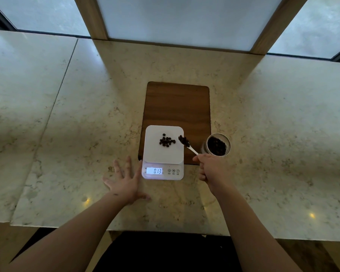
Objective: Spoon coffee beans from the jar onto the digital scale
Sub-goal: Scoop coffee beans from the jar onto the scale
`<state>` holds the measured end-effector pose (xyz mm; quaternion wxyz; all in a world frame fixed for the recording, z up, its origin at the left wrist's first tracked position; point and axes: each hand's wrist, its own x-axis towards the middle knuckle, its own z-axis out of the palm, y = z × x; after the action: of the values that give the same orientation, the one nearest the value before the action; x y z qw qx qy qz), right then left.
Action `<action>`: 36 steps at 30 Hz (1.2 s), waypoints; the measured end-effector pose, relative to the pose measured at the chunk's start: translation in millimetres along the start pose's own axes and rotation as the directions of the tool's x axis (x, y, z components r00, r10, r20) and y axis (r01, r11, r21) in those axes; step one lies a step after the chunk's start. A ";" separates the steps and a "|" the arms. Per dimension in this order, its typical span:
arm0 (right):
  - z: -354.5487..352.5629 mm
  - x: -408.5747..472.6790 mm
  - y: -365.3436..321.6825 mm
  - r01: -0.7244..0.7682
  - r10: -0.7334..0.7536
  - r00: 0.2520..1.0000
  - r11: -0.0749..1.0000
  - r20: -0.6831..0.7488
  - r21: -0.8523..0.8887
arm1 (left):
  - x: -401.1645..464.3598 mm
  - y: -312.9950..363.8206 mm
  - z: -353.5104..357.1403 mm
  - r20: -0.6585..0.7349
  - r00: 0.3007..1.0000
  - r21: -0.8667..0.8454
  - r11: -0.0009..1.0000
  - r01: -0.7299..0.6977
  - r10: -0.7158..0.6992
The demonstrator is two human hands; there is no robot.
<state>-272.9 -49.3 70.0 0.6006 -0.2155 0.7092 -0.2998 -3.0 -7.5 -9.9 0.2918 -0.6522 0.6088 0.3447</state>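
Note:
A white digital scale (155, 154) sits at the near end of a wooden board, its lit display reading 013. A small pile of coffee beans (166, 141) lies on its platform. My right hand (209, 169) grips a white spoon (190, 149) whose bowl, loaded with beans, hovers over the platform's right edge. The open glass jar (218, 145) of beans stands just right of the board, beyond my right hand. My left hand (124, 180) rests flat on the counter with fingers spread, just left of the scale.
The brown wooden board (177, 105) stretches away from the scale on a pale marble counter (77, 124). A wooden-framed frosted panel (181, 20) rises at the counter's far edge. The near counter edge runs below my forearms.

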 end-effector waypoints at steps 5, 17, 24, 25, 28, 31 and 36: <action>8.3 4.0 0.6 -0.009 0.009 1.000 1.000 0.022 -0.007 | 0.2 -0.4 2.4 0.004 1.000 -0.007 1.000 -0.011 0.011; 25.9 9.2 6.0 -0.021 0.026 0.999 0.993 0.043 -0.114 | -1.1 1.6 -0.6 0.025 1.000 -0.012 1.000 0.004 -0.003; 26.7 16.3 1.2 0.042 -0.033 0.998 0.976 0.046 -0.216 | -6.7 5.0 -4.2 0.031 0.999 -0.027 1.000 -0.004 0.005; 26.5 17.1 0.3 0.047 -0.037 0.998 0.974 0.049 -0.222 | -7.2 5.2 -4.4 0.030 1.000 -0.032 0.999 -0.006 0.007; 27.4 18.6 -2.0 0.059 -0.047 0.997 0.966 0.056 -0.253 | -7.5 5.1 -4.6 0.031 0.999 -0.036 0.999 -0.007 0.008; 29.2 18.9 -3.6 0.076 -0.059 0.996 0.959 0.070 -0.272 | -7.0 4.6 -3.9 0.033 0.999 -0.035 0.999 -0.010 0.011; 35.9 19.3 -4.3 0.101 -0.075 0.993 0.945 0.094 -0.310 | -4.3 3.1 -2.3 0.032 0.999 -0.037 0.999 -0.004 0.005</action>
<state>-241.5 -71.2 55.5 0.5729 -0.3518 0.7126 -0.2007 -6.0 -7.0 -4.9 0.2887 -0.6504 0.5992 0.3668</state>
